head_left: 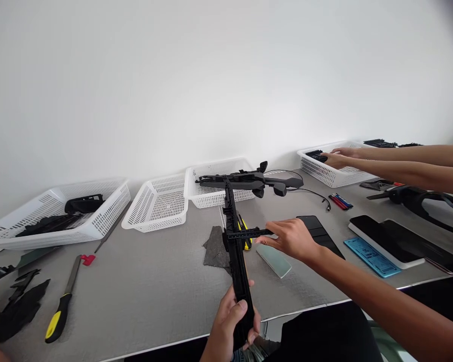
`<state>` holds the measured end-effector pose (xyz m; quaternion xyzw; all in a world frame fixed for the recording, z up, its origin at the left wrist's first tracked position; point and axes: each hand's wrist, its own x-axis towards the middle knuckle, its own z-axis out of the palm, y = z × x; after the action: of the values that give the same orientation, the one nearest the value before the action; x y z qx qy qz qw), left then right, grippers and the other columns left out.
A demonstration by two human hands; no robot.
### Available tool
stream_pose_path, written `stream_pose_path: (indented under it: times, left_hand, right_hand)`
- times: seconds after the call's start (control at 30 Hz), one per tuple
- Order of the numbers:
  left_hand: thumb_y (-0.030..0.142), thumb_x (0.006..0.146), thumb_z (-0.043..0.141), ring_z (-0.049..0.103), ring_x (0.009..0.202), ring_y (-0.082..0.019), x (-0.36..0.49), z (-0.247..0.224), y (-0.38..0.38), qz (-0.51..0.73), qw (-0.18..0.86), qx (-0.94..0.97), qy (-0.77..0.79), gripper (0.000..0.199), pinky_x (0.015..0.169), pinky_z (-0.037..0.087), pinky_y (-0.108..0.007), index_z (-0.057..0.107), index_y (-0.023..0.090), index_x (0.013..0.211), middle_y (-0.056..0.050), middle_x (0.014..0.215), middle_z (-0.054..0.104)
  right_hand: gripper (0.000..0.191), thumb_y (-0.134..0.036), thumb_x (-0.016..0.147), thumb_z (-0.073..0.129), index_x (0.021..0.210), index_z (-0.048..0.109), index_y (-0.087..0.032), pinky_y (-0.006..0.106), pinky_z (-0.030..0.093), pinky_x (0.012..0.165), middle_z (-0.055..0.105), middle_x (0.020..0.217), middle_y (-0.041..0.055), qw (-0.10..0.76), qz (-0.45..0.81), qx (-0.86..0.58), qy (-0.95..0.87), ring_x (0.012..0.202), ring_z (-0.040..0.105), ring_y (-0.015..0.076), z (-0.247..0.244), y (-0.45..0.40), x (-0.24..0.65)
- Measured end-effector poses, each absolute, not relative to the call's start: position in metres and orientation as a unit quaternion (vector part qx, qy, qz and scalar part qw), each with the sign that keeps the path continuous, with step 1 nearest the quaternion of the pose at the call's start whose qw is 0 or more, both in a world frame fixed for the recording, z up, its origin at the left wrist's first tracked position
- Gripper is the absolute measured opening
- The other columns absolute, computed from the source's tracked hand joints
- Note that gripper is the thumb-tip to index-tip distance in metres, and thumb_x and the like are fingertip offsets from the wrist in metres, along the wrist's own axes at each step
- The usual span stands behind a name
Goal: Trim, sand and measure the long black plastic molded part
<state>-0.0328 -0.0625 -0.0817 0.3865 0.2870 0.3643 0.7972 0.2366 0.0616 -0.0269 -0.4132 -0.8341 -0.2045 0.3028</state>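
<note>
My left hand (226, 322) is wrapped round the lower end of a long black plastic part (241, 271), which stands tilted up over the table's front edge. In my right hand (292, 239), a black caliper (254, 233) is pinched at its right end. The caliper lies across the plastic part, its jaw end at the part's left side; whether the jaws touch it I cannot tell. Behind the part, a yellow utility knife (247, 244) is partly hidden. A dark grey cloth-like piece (216, 249) lies to the left, and a pale green strip (275, 260) to the right.
White baskets (154, 223) line the wall; dark parts (245, 181) rest across one. A co-worker's hands (335, 158) hold a black piece over the right basket. A yellow-handled file (60, 314) lies left; phones (385, 241) and a blue case (372, 256) lie right.
</note>
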Motion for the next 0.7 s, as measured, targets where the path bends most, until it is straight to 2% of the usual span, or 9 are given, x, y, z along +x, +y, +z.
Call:
stream_pose_path:
  times: [0.37,0.7]
  left_hand:
    - [0.062,0.100,0.065,0.043,0.053,-0.008,-0.031,-0.076,-0.063,0.357,0.797,0.379,0.307,0.071,0.050,0.036,-0.021,0.048,0.015,0.151,-0.001,0.076,0.066]
    - [0.056,0.103,0.065,0.046,0.054,-0.008,-0.032,-0.082,-0.063,0.366,0.802,0.376,0.285,0.067,0.049,0.037,-0.020,0.047,0.016,0.153,-0.002,0.077,0.067]
  right_hand:
    - [0.066,-0.068,0.109,0.047,0.064,0.053,-0.020,0.030,0.015,0.051,0.050,0.048,-0.0031,0.307,-0.211,-0.409,-0.833,0.042,0.037,0.0100,-0.024,0.062,0.236]
    - [0.067,-0.068,0.108,0.048,0.064,0.056,-0.019,0.029,0.016,0.050,0.053,0.048,-0.0018,0.313,-0.203,-0.441,-0.817,0.041,0.039,0.0102,-0.015,0.067,0.240]
